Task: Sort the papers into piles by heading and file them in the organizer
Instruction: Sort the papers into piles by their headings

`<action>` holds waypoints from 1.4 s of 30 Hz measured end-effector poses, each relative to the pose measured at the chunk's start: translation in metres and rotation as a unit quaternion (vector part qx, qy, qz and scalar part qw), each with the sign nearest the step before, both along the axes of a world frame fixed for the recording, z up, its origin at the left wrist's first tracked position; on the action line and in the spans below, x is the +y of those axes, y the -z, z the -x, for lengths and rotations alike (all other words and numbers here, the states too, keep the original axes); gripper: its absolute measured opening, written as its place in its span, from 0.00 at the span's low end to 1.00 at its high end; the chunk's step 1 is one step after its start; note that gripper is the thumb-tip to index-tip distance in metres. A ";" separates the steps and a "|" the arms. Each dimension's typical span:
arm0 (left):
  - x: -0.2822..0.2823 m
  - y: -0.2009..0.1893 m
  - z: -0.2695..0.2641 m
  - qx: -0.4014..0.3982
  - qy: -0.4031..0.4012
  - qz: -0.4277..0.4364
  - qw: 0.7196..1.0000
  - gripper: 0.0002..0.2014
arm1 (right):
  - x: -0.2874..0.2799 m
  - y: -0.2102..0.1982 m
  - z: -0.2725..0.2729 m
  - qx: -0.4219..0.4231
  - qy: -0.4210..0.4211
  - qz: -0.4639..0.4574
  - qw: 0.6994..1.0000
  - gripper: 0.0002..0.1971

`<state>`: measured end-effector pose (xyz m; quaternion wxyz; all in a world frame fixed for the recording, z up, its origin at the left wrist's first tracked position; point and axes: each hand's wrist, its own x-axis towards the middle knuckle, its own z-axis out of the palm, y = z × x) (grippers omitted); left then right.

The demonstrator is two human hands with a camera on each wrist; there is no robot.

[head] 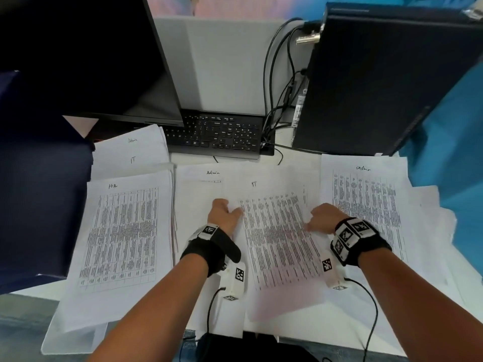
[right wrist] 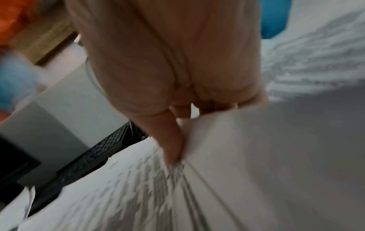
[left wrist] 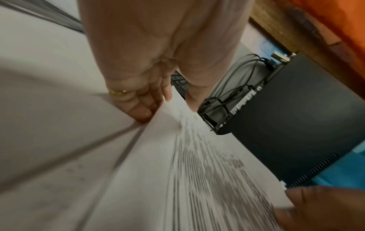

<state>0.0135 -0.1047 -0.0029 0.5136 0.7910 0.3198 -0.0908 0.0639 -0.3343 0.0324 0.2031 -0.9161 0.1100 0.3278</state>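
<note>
Both sets of fingers are on the same printed sheet headed "IT" (head: 277, 239): the left hand (head: 225, 215) has its fingers (left wrist: 142, 109) tucked under the sheet's left edge with the thumb on top, so it's pinching that edge, and there's a gold ring (left wrist: 117, 92) on one finger. The right hand (head: 322, 218) does the mirror thing on the right edge, with its fingers (right wrist: 173, 145) gripping the paper where it creases up. The sheet sits in the middle of the tabletop (head: 295, 150), lifted a bit at the sides and blurry. Just left of it there's a sheet headed "Admin" (head: 201, 189) partly underneath, then a pile topped with an "HR" sheet (head: 122, 236), and behind that a stack showing "Admin" and "IT" headings (head: 130, 150). Off to the right is another pile headed "admin" (head: 366, 194). Further back you've got a black keyboard (head: 222, 134), a dark monitor (head: 78, 56) on the left and a black PC tower (head: 379, 82) with cables (head: 277, 82) on the right. A dark blue thing (head: 39, 192) sits at the far left; can't tell what it is.
</note>
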 end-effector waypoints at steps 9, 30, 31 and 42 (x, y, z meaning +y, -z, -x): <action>-0.005 0.001 -0.001 -0.028 0.153 -0.115 0.981 0.13 | -0.003 0.003 -0.002 0.043 -0.064 0.025 0.997 0.15; 0.005 0.015 -0.010 -0.004 0.060 -0.009 0.998 0.05 | -0.021 0.007 -0.017 -0.012 0.149 -0.089 0.985 0.25; 0.008 0.016 -0.010 0.012 0.073 -0.008 0.997 0.05 | -0.020 0.005 -0.017 -0.009 0.152 -0.078 0.985 0.28; 0.017 0.026 -0.001 0.010 -0.033 0.106 0.994 0.11 | -0.019 0.001 -0.021 0.013 0.091 -0.022 0.996 0.36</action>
